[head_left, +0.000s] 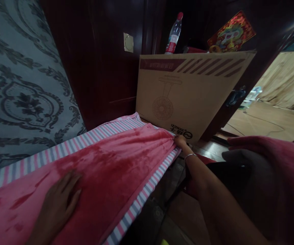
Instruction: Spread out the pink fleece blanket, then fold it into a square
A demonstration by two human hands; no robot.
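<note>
While the left hand (59, 194) is resting with fingers slightly spread on a long pink-red plush blanket (108, 173), the right hand (181, 142) is pinching its far right corner, the long axis running away toward a brown cardboard carton (203, 92). Inverted black lettering (180, 130) on the carton is reading "YANGZI"; the maroon banner's (159, 65) characters are proving illegible.

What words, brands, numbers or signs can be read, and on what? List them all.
"扬子 YANGZI", upside down: cardboard box.
Maroon band on the box: lettering too blurred to read.
Small line beneath it: too small.
Bottle label: too small to read.
</note>
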